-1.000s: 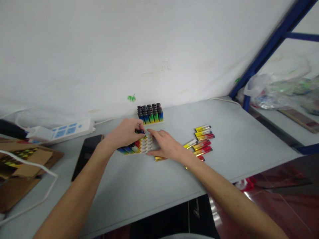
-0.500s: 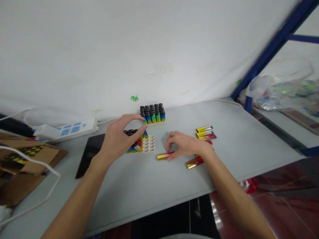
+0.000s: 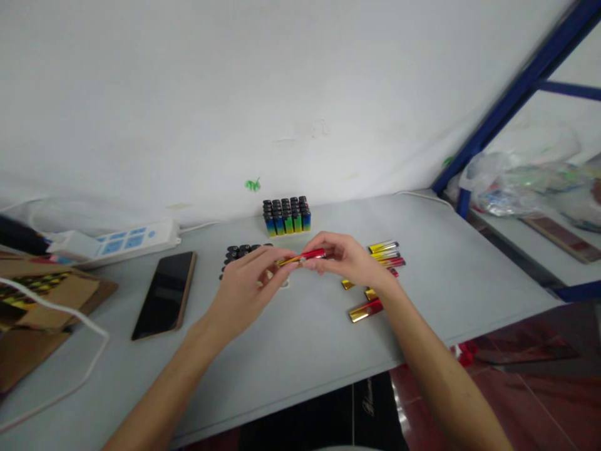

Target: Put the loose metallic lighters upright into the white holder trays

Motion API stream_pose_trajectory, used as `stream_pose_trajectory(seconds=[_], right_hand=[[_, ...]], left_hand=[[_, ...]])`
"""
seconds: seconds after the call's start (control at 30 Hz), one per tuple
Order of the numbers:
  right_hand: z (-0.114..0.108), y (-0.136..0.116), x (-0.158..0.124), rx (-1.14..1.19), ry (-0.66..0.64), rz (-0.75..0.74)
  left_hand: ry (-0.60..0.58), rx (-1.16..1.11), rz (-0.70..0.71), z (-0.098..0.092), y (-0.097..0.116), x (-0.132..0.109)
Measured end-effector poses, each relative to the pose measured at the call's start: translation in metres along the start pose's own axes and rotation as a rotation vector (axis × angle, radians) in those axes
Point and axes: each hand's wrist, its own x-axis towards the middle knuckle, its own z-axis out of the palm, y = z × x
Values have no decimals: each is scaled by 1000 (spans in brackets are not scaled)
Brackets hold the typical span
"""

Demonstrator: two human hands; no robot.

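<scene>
A red and gold lighter (image 3: 313, 254) is held level between both hands above the table. My left hand (image 3: 248, 282) pinches its gold end, and my right hand (image 3: 350, 260) grips the red end with its fingertips. Behind my left hand stands a white tray (image 3: 285, 284) partly filled with black-topped lighters (image 3: 239, 252); much of it is hidden. Farther back, against the wall, is a block of upright blue, green and yellow lighters (image 3: 287, 223). Several loose lighters (image 3: 366, 311), gold, red and yellow, lie on the table beside my right wrist.
A dark phone (image 3: 164, 294) lies on the grey table (image 3: 282, 369) at left. Behind it is a white power strip (image 3: 136, 243); a cardboard box (image 3: 56, 304) and white cable (image 3: 101, 338) are at far left. A blue metal frame (image 3: 507, 103) rises on the right.
My right hand has lifted the red and gold lighter off the table and moved it left. My left hand has come down and right and closed on its other end. The phone shows more fully.
</scene>
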Motion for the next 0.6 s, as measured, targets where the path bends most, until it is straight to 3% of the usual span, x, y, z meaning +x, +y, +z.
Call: stream_pose_trajectory(seconds=[0.07, 0.2, 0.3, 0.6], right_hand=[[2, 2, 1, 79, 14, 4], [0, 1, 2, 135, 48, 3], [-2, -4, 2, 141, 89, 11], [10, -5, 4, 103, 101, 13]], left_hand=[[-32, -177, -100, 3, -5, -1], [30, -449, -246, 6, -11, -6], [8, -505, -300, 6, -10, -9], [-200, -657, -402, 12, -8, -12]])
